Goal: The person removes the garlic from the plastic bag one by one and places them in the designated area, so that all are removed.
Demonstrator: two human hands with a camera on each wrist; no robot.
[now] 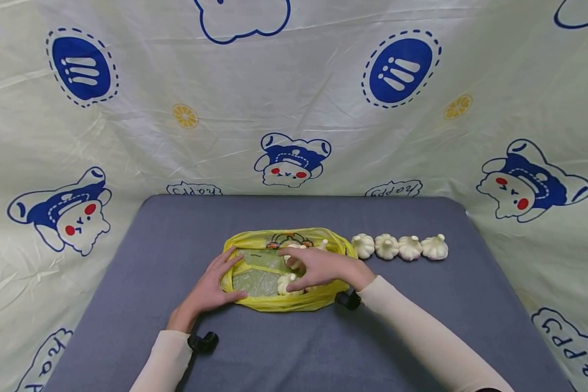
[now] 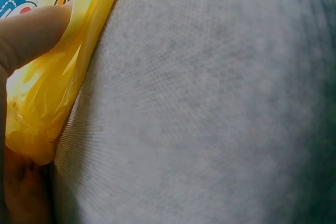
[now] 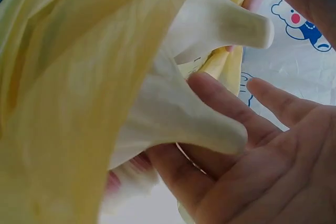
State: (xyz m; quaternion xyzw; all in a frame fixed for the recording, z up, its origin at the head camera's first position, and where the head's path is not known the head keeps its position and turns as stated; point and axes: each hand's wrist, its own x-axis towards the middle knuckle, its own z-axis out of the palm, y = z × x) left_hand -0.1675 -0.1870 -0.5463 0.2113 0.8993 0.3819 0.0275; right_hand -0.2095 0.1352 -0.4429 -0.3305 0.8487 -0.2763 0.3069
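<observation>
A yellow plastic bag (image 1: 289, 304) lies with its mouth spread wide on the table, several garlic bulbs (image 1: 285, 283) inside its right half. My left hand (image 1: 209, 288) holds the bag's left side; in the left wrist view its thumb (image 2: 39, 32) lies over the yellow plastic. Over the bag's right part reaches my right hand (image 1: 320, 267), thumb and fingers spread apart. The right wrist view shows its fingers behind a garlic stem (image 3: 210, 124), the thumb well away from it. Bag plastic hides part of those bulbs.
To the right of the bag, several garlic bulbs (image 1: 386, 246) stand in a row. Grey-blue cloth covers the table (image 1: 294, 348). Behind it hangs a pale printed curtain (image 1: 294, 81).
</observation>
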